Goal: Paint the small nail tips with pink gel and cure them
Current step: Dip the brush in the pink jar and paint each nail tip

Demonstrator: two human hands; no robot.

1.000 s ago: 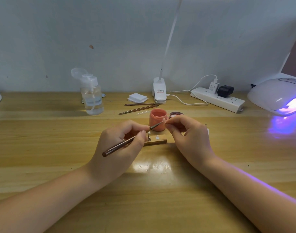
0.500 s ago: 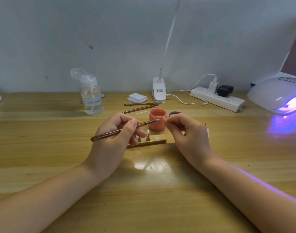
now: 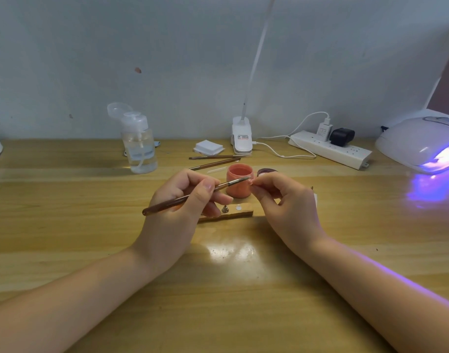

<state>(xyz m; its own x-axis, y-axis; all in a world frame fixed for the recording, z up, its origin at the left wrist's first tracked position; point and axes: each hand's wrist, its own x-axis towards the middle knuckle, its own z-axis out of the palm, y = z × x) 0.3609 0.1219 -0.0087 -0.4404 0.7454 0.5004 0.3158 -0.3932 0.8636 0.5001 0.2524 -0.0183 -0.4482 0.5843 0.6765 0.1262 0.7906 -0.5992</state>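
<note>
Left hand (image 3: 182,207) pinching brush (image 3: 193,196) mid-handle between thumb and fingers, bristle end aimed toward 2 o'clock. Right hand (image 3: 284,202), fingers curled, pinching nail tip (image 3: 251,181) just in front of pink gel pot (image 3: 240,180). Tip mostly hidden; too small to tell how much is coated. Brush end meeting tip at pot rim.

Advice for the stroke: keep both wrists planted on counter (image 3: 91,225), draw short light passes along tip, thin even coat, no pooling at edges, no gel on holding fingers.

Pot open, salmon-pink inside, dark lid (image 3: 268,171) at its 3 o'clock. Wooden holder (image 3: 233,212) at 6 o'clock of pot, one metal stud showing. Curing lamp (image 3: 422,146) glowing violet, far at 3 o'clock, well apart.
</note>
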